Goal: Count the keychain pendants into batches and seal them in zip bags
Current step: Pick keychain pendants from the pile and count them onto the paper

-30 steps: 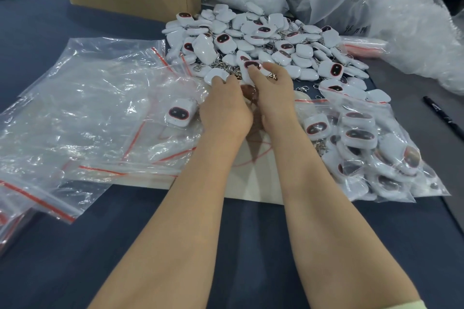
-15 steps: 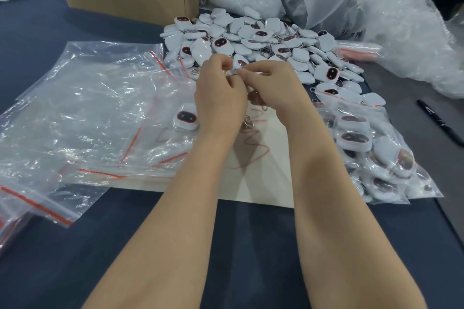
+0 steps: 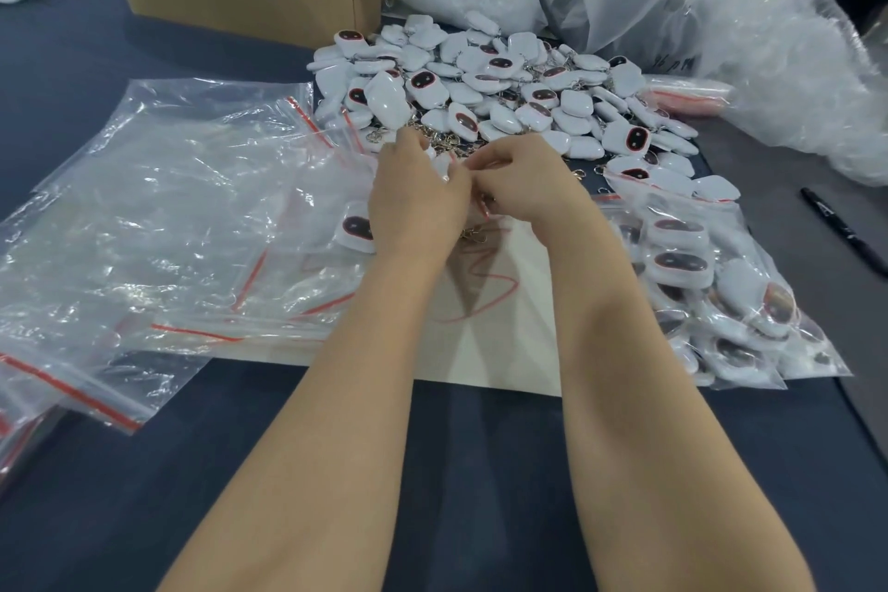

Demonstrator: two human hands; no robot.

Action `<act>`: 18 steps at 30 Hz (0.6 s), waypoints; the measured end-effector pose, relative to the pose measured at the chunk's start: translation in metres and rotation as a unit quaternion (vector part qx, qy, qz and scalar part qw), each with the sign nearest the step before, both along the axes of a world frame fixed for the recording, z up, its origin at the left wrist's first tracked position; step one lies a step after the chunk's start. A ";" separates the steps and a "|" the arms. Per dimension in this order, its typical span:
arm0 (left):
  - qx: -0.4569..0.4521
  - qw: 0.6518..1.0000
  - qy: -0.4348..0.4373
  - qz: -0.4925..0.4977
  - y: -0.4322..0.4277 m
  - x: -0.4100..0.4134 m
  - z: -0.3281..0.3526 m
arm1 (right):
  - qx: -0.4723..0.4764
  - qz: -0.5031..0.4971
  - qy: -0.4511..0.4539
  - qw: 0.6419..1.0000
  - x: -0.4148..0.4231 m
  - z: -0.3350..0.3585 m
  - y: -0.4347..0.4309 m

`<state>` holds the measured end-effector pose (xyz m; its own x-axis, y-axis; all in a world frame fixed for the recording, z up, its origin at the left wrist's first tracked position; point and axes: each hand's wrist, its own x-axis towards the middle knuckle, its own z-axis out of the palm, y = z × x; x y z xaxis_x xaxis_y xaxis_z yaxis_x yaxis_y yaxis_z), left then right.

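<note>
A heap of white keychain pendants [image 3: 485, 87] with dark red-rimmed faces lies at the back middle of the table. Just in front of it my left hand [image 3: 415, 202] and my right hand [image 3: 526, 185] meet, fingers curled, pinching white pendants between them. Metal keyrings [image 3: 473, 234] hang beneath the hands. How many pendants they hold is hidden. One pendant [image 3: 356, 226] lies under clear plastic beside my left hand. A filled zip bag [image 3: 721, 298] of pendants lies to the right.
Several empty red-strip zip bags [image 3: 168, 216] spread over the left side. A white paper sheet [image 3: 504, 332] with red scribbles lies under my forearms. A cardboard box [image 3: 240, 0] of pendants stands at the back left, big plastic sacks [image 3: 721, 14] at the back right, and a black marker [image 3: 843, 231] at the far right.
My hands drew back from the heap toward me with pendants in their fingers, then closed together; the keyrings now hang below them.
</note>
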<state>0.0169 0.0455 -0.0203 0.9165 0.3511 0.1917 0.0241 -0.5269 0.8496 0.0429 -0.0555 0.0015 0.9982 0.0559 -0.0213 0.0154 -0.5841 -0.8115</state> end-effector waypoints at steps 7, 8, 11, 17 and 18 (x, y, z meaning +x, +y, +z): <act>0.118 0.993 0.014 -0.010 -0.006 -0.002 -0.003 | 0.029 -0.038 -0.025 0.999 0.002 -0.002 0.000; 0.136 0.990 0.016 -0.015 -0.007 -0.003 -0.004 | 0.033 -0.041 -0.029 0.998 0.002 -0.002 0.001; 0.154 0.988 0.002 -0.023 -0.009 -0.005 -0.006 | 0.036 -0.045 -0.035 0.998 0.003 -0.003 0.002; 0.045 0.994 -0.104 -0.001 -0.012 -0.008 0.004 | 0.040 -0.045 -0.064 0.996 0.000 0.006 0.012; 0.032 0.991 -0.128 -0.002 -0.014 -0.010 0.006 | 0.050 -0.041 -0.042 0.997 -0.001 0.008 0.013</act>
